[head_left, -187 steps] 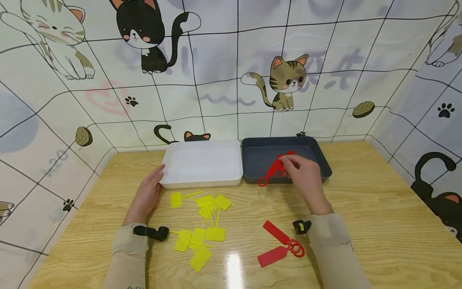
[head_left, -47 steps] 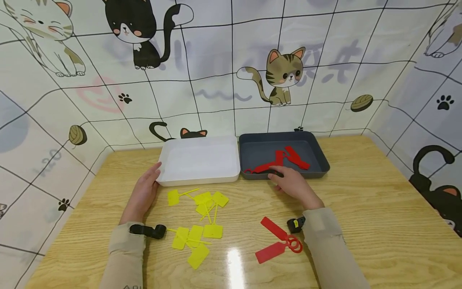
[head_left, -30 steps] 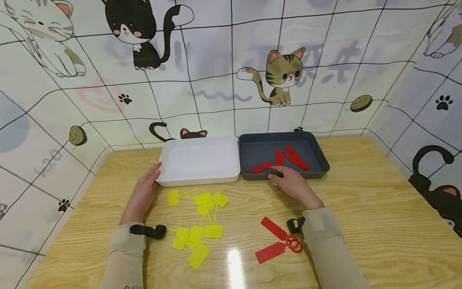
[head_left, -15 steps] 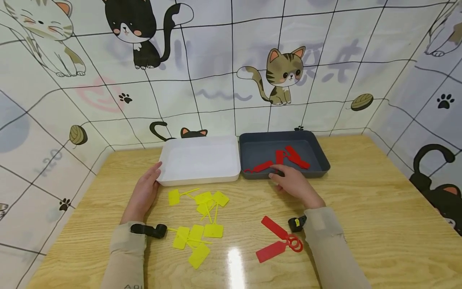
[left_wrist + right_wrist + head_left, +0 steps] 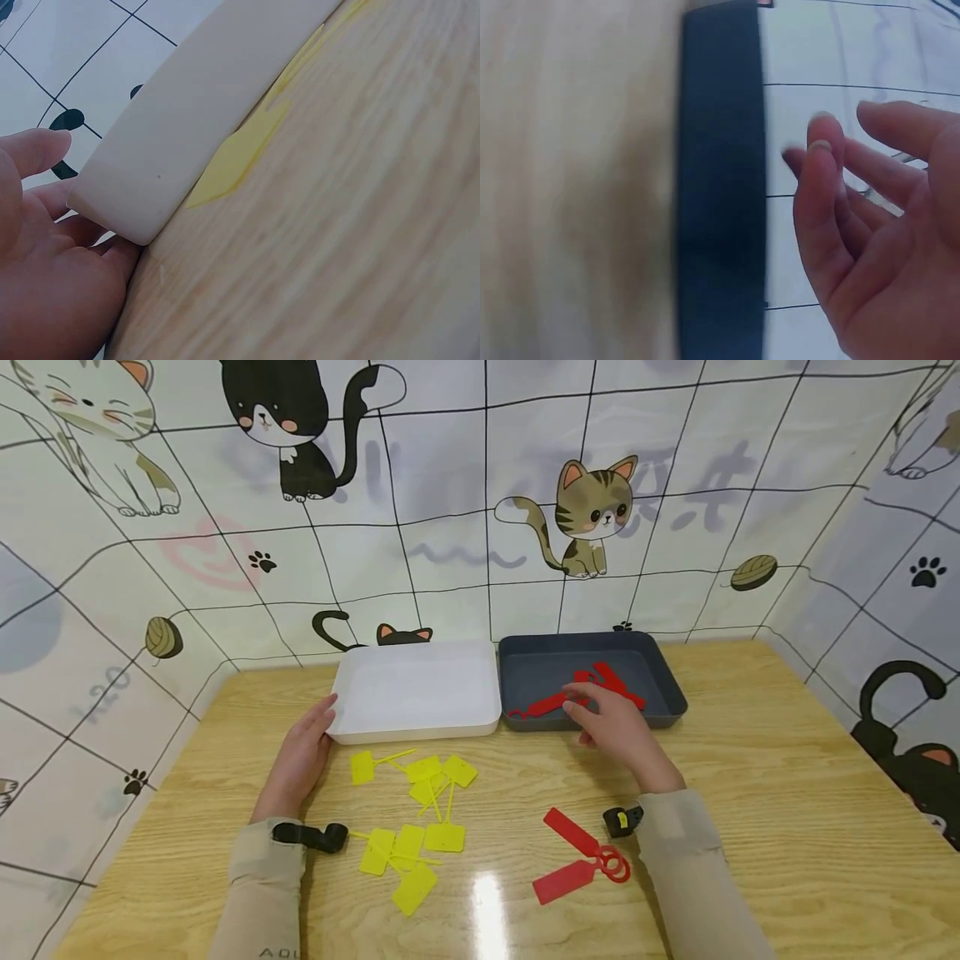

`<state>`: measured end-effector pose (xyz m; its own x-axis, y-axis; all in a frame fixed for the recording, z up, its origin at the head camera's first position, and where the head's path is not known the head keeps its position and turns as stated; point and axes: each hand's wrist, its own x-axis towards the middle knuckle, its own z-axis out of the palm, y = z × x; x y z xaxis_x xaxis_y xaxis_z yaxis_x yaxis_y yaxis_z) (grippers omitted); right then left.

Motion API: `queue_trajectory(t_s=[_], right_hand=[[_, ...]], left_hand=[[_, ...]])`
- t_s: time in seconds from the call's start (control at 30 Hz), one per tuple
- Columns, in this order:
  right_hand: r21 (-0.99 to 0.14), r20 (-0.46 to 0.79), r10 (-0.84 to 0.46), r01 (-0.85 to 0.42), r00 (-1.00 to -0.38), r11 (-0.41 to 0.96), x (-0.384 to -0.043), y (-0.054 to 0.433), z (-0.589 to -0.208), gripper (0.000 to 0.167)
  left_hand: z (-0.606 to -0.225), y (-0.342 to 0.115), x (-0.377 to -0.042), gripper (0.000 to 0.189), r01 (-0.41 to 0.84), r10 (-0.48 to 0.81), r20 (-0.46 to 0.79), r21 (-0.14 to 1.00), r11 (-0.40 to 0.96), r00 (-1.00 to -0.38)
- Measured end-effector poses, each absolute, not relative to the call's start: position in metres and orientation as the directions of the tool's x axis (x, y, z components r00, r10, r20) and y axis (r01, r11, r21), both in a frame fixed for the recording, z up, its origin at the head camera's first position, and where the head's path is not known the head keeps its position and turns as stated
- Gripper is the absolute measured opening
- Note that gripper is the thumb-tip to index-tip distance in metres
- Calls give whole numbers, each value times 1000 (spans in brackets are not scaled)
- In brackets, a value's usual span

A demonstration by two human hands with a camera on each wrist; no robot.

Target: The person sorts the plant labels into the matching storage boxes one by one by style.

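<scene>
My left hand (image 5: 298,760) rests against the left end of the white tray (image 5: 416,732); in the left wrist view its fingers touch the tray's corner (image 5: 124,206). Over the front rim of the dark grey tray (image 5: 536,664), my right hand (image 5: 622,735) hovers with loosely bent fingers and holds nothing. Several red tags (image 5: 546,704) lie inside the dark tray, partly hidden by that hand. Two more red tags with ring ends (image 5: 564,882) lie on the table, left of my right wrist. The right wrist view shows the hand apart from the dark wall (image 5: 721,187).
Several yellow tags with thin stems (image 5: 446,837) lie scattered in front of the white tray, some overlapping. Both trays stand side by side at the back of the wooden table (image 5: 757,793). A cat-patterned cloth (image 5: 450,552) hangs behind and at the sides.
Seconds ago my right hand held a red tag over the dark tray; that tag now lies inside. The hand then gripped the front rim and has just lifted off. The left hand stayed put.
</scene>
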<state>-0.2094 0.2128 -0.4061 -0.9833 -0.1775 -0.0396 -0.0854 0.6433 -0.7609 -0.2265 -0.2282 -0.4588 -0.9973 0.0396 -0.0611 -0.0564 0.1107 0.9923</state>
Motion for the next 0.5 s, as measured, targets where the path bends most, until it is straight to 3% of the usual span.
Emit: queue_trajectory(t_s=[0.2, 0.37, 0.5], right_hand=[[-757, -22, -265, -157, -964, 634, -197, 203, -386, 44], [-637, 45, -335, -285, -941, 716, -185, 190, -379, 34], [-538, 38, -351, -315, -936, 782, -175, 187, -382, 30]], left_hand=[[-460, -226, -229, 56, -74, 60, -74, 997, 6, -995], [-460, -229, -229, 57, -66, 44, -71, 991, 117, -996], [-460, -232, -229, 56, -33, 33, -44, 963, 266, -998]])
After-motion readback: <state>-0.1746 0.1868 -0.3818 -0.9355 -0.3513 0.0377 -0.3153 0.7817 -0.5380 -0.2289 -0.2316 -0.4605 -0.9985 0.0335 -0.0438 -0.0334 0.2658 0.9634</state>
